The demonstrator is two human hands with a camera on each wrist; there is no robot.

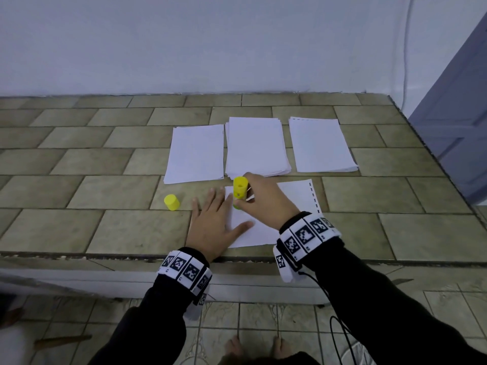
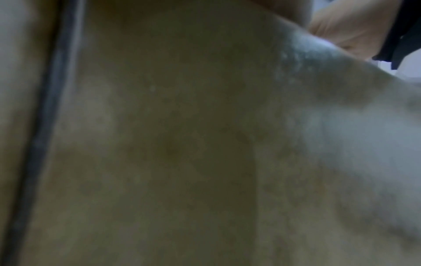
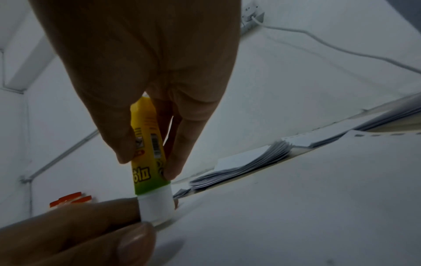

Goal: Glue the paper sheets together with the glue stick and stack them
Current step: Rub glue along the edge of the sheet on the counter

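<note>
My right hand (image 1: 259,200) grips a yellow glue stick (image 1: 240,187) upright, its white tip (image 3: 155,207) pressed on the near paper sheet (image 1: 295,196). In the right wrist view the fingers pinch the glue stick (image 3: 148,144) on both sides. My left hand (image 1: 214,222) lies flat with fingers spread on the left part of that sheet, beside the stick. The yellow cap (image 1: 171,202) lies on the tiled counter to the left. Beyond are three paper piles: left (image 1: 196,154), middle (image 1: 255,146), right (image 1: 320,144). The left wrist view is a blur of counter surface.
The tiled counter (image 1: 79,164) meets a white wall at the back; its front edge (image 1: 79,256) runs just under my wrists. A blue door (image 1: 458,127) stands at the right. A white cable (image 3: 318,41) hangs on the wall. Floor tiles and bare feet lie below.
</note>
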